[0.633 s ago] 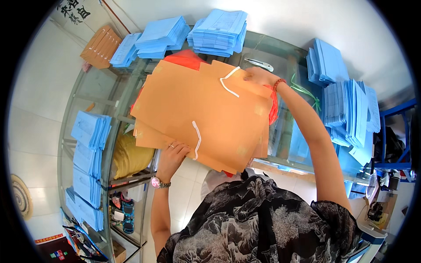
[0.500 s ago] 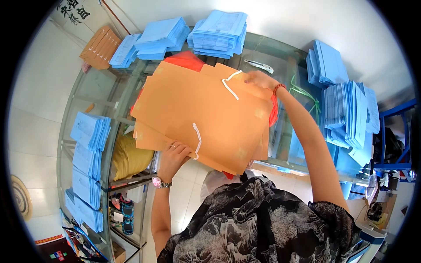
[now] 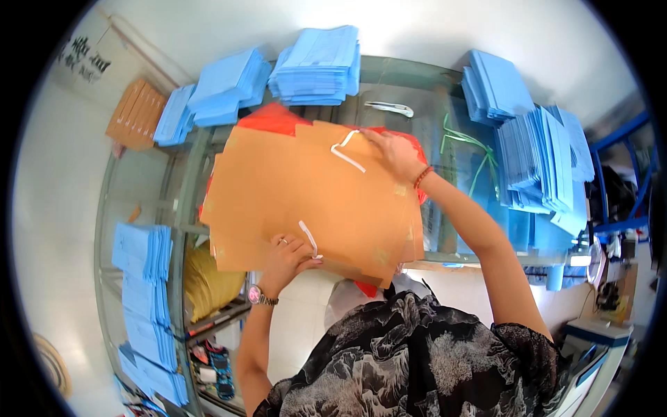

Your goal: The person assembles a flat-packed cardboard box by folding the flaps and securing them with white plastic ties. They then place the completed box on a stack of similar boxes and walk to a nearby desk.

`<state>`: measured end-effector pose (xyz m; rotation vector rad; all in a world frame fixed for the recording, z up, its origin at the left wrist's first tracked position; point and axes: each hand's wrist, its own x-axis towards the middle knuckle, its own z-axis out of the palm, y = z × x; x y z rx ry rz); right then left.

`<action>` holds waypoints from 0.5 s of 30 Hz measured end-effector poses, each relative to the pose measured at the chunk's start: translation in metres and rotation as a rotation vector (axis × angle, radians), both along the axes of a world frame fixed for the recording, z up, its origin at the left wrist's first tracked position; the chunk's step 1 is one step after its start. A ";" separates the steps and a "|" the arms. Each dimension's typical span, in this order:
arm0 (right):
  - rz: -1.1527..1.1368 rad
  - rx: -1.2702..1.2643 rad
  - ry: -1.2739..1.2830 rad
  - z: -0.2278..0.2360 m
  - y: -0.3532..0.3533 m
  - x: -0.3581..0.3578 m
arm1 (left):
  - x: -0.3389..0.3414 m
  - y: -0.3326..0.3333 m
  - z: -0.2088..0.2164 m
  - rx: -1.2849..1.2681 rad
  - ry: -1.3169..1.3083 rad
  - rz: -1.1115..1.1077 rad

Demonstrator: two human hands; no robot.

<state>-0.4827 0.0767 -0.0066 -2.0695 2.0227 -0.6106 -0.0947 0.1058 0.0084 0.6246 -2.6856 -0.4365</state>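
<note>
A pile of large brown card folders (image 3: 278, 181), stacked unevenly, lies in front of me on the glass counter. The top one carries two white ties, a far tie (image 3: 347, 158) and a near tie (image 3: 310, 240). My left hand (image 3: 286, 263) grips the near edge of the pile, its fingers bent beside the near tie. Over the far right part of the top folder lies my right hand (image 3: 396, 153), fingers stretched out, their tips close to the far tie. Red plastic (image 3: 267, 119) shows from under the pile; its rest is hidden.
A utility knife (image 3: 389, 108) lies beyond the folders, with green string (image 3: 472, 146) to its right. Blue paper stacks stand at the back (image 3: 318, 66), right (image 3: 531, 160) and left (image 3: 142, 254). Several brown folders (image 3: 135, 115) stand in the far left corner. The glass counter (image 3: 445, 236) has a front edge.
My right hand has come nearer and slid left, its fingers now flatter on the top folder. My left hand has moved slightly inward to the near tie. The view has shifted a little.
</note>
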 end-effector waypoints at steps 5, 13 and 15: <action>-0.112 0.016 0.070 0.011 0.018 -0.011 | -0.028 -0.019 -0.011 -0.056 -0.009 -0.175; -0.256 -0.557 0.047 0.046 0.087 0.009 | -0.060 -0.052 -0.013 -0.191 -0.158 -0.503; -0.384 -0.658 0.155 0.021 0.137 -0.004 | -0.091 -0.027 0.022 -0.204 -0.116 -0.605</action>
